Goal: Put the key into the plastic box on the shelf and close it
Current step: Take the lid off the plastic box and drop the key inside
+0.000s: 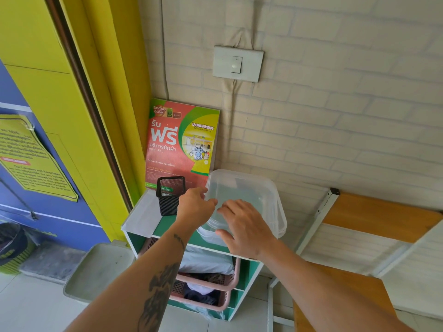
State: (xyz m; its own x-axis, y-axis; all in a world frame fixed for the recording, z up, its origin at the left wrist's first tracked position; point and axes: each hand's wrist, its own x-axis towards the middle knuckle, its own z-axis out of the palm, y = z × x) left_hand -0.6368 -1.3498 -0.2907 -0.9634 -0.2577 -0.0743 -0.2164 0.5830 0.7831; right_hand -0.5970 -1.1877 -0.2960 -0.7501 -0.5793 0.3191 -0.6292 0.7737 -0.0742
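Observation:
A clear plastic box [208, 237] stands on top of the small shelf [141, 215], against the brick wall. Its clear lid [249, 188] lies over it, tilted, with the far side higher. My left hand [194, 207] pinches the lid's left edge. My right hand [247, 227] lies over the lid's near side, fingers spread on top and thumb at the front rim. No key shows in view; my hands hide part of the box's inside.
A black mesh pen holder [169, 196] stands just left of the box. A red and green laundry poster [179, 144] leans on the wall behind. Pink baskets [227, 281] with clothes fill the shelf below. A wooden table [374, 216] is at the right.

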